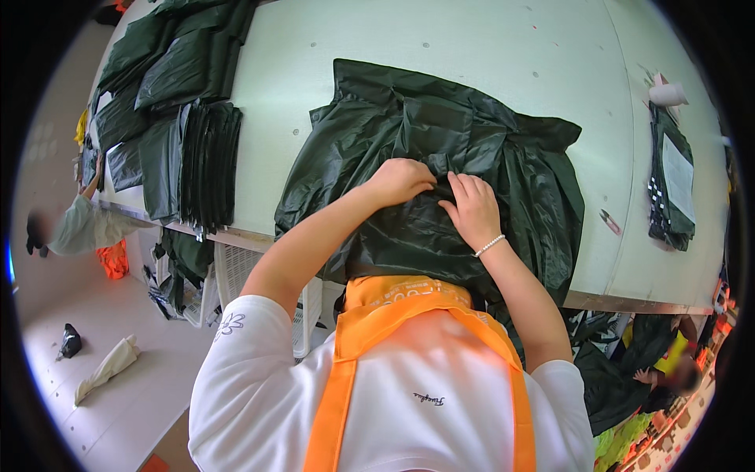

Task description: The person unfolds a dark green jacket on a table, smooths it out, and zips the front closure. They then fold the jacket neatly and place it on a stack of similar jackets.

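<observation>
A large dark green, shiny, thin-fabric garment [519,173] lies crumpled on the pale table before me, its near part hanging over the edge against my apron. What kind of garment it is, I cannot tell. My left hand [403,182] is bent over its middle, the fingertips closed together on a fold. Just to the right, my right hand [475,208] rests on the same cloth, thumb apart from the fingers, fingertips close to the left ones. A beaded bracelet circles my right wrist.
Stacked dark green folded pieces [197,71] stand at the table's left. On the right lie small snips [610,222], a dark bundle with white paper [678,177] and a white cup [668,94]. White crates [236,271] stand under the near edge. People work at both sides.
</observation>
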Demonstrator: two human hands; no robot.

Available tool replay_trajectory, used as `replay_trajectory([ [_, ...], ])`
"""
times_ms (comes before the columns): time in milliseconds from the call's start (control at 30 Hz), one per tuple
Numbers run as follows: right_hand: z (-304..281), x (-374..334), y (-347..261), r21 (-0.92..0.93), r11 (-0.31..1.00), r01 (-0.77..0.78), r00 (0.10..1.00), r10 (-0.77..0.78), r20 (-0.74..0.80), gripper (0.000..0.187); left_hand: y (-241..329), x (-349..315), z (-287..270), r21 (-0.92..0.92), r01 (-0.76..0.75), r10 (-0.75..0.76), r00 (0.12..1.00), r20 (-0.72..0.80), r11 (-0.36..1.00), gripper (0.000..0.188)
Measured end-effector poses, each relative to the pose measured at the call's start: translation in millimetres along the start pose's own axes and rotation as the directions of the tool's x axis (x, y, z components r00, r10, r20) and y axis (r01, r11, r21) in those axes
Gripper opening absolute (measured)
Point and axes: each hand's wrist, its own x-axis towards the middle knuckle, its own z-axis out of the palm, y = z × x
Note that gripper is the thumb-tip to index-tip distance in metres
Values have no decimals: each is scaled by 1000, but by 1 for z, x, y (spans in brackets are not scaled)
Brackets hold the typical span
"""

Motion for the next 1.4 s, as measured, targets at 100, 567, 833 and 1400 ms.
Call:
replay_trajectory([
  [100,18,9,22,15,999,-51,995,49,92,18,-24,14,-4,-542,383,-339,923,184,748,22],
  [567,9,43,20,32,998,-53,997,51,55,21,-15,32,-15,41,-43,41,998,54,998,21],
  [833,34,64,68,466,654,-597,801,446,400,25,2,46,-20,380,-167,230,965,-127,910,30],
  [1400,23,94,69,277,863,-422,907,404,123,11,-19,75,-24,336,-79,134,980,-144,939,31],
])
